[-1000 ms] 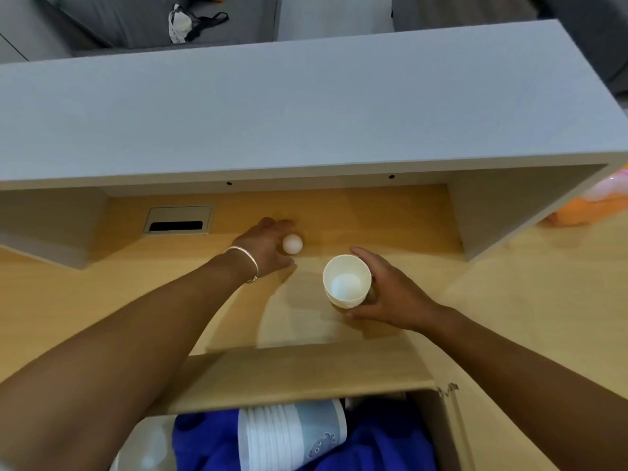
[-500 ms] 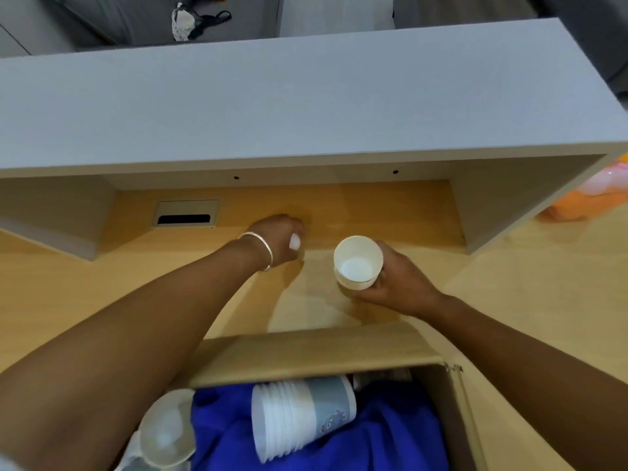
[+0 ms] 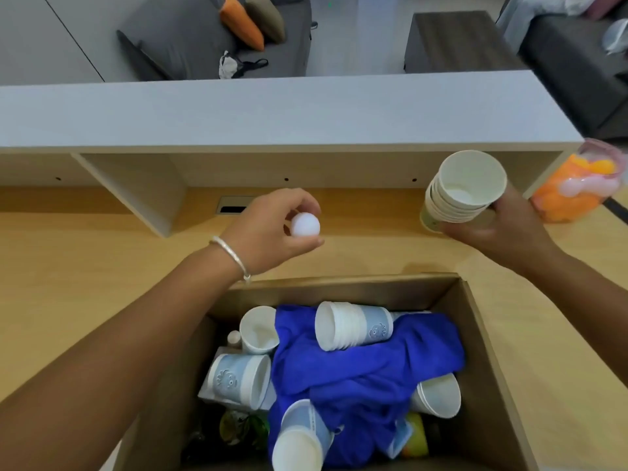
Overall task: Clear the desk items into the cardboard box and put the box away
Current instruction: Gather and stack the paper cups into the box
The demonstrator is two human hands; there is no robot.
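Left hand (image 3: 272,229) up over the desk (image 3: 85,266), fingers (image 3: 306,205) pinching a small white ball (image 3: 306,225). Right hand (image 3: 496,226) gripping a stack of paper cups (image 3: 462,192). Cardboard box (image 3: 489,351) open just below, stuffed with cups and blue cloth (image 3: 373,365).

Cardboard box (image 3: 489,351) cut off below; orange bag (image 3: 571,195) blurred.

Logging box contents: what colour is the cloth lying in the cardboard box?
Bright royal blue, plain; the cloth shows clearly in the head view.
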